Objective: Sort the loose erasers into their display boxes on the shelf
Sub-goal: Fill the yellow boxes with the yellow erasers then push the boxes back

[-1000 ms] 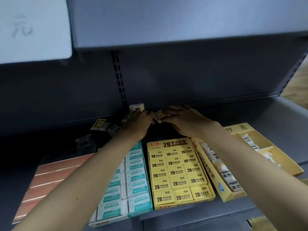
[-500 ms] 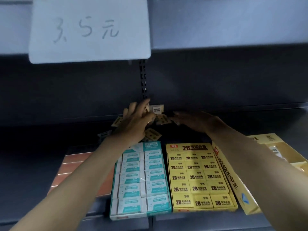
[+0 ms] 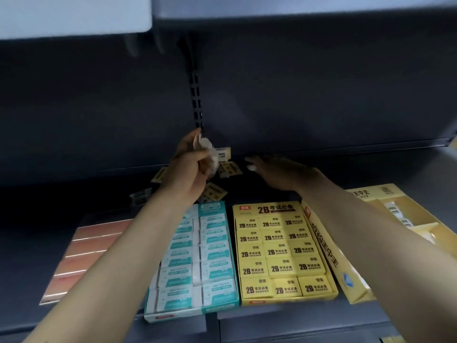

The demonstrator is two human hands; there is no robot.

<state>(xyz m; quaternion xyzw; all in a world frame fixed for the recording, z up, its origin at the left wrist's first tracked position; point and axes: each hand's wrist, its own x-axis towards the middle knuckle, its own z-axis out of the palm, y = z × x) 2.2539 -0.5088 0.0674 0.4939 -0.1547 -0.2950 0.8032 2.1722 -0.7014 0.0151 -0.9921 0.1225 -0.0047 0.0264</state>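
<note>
Since half a second ago my left hand (image 3: 191, 167) has lifted, fingers (image 3: 197, 154) curled round pale blurred erasers (image 3: 210, 154). Right hand (image 3: 279, 173) hovers flat, fingers loose, beside flat yellow loose erasers (image 3: 231, 169) on the shelf (image 3: 371, 164). Cardboard teal box (image 3: 197, 258) and yellow box (image 3: 282, 253) sit full.

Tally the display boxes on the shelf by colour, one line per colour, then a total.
Teal and white box: 1
Yellow 2B box: 1
Yellow box lying at a slant: 1
Yellow box at the far right, partly cut off: 1
Copper-pink box: 1
Total: 5 boxes
</note>
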